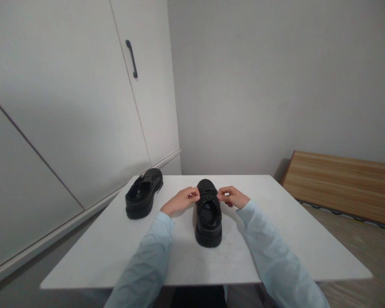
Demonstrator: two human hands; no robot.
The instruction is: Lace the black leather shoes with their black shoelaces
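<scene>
I note left hand (179, 201) and right hand (232, 197) pinching laces (208, 196) on near shoe (208, 214). Advise even tension both sides. Second shoe (144, 192) apart on table (115, 248).

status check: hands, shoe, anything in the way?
Left hand and right hand pinching laces on the centre shoe. Second shoe sits apart, on the left. Nothing blocking on the table.

Glossy black leather shoe (208, 214), matt white table (276, 239); pale blue cloth sleeves (269, 252); wood-grain board (343, 184)
</scene>
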